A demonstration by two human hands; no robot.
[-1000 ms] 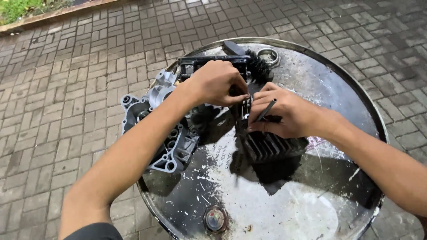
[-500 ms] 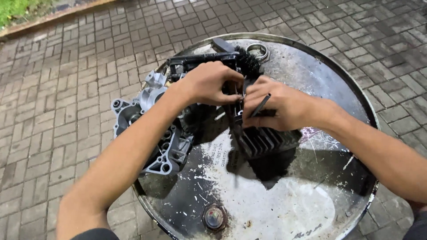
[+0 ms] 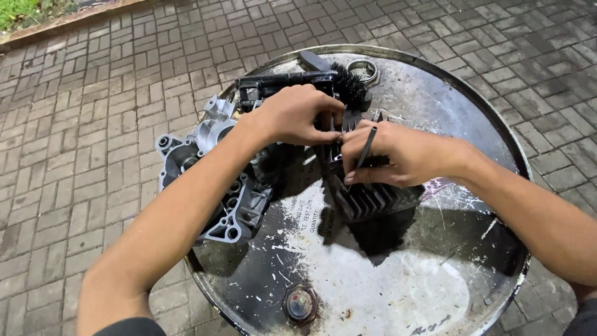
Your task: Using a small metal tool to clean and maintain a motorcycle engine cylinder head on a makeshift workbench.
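I work on top of a steel drum (image 3: 435, 81) that stands on brick paving (image 3: 93, 124). My left hand (image 3: 298, 115) reaches across from the left, its fingers curled down and closed on the upper end of a dark finned engine part (image 3: 373, 199) that lies near the middle of the drum top. My right hand (image 3: 388, 155) rests on that same part, just beside the left; its grip is closed around a thin dark rod (image 3: 365, 149), pinched between thumb and fingers, with the rod's upper end sticking out above the knuckles and tilted to the right. I cannot tell what the rod's lower end touches, since my fingers hide it.

A grey metal engine casing (image 3: 211, 180) hangs partly over the drum's left edge, under my left forearm. At the far side of the drum lies a black bar (image 3: 286, 81), with a black bristle brush (image 3: 348, 81) at its right end and a metal ring (image 3: 364, 70) just beyond the brush. A round bung cap (image 3: 300, 305) sits in the drum top near the edge closest to me
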